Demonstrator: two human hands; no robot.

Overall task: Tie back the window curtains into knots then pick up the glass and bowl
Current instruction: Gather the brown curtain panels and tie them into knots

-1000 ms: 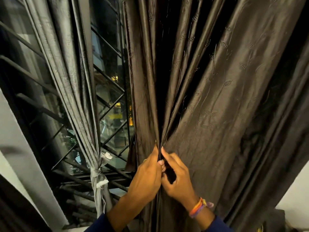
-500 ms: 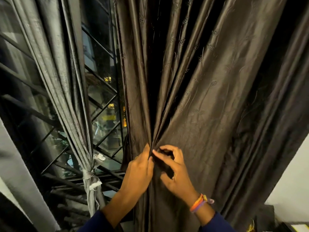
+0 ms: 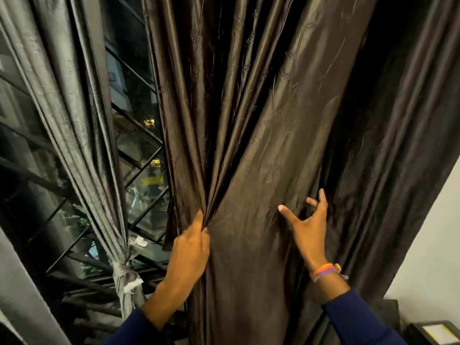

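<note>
A dark brown curtain [image 3: 261, 145] hangs loose in front of me and fills the middle and right of the view. My left hand [image 3: 191, 247] grips a bunch of its gathered folds at waist height. My right hand [image 3: 307, 220] is spread open to the right, fingers apart and reaching into the cloth at a deep fold. To the left, a grey curtain [image 3: 74, 120] is pulled together and tied in a knot [image 3: 122, 268] low down. No glass or bowl is in view.
A window with black diagonal metal bars [image 3: 139, 165] shows between the two curtains, dark outside with small yellow lights. A white wall [image 3: 433, 245] stands at the right, with a dark box [image 3: 433, 332] at the bottom right corner.
My right hand let go of the folds beside my left hand and moved right across the brown curtain with fingers spread. My left hand kept its grip on the bunch.
</note>
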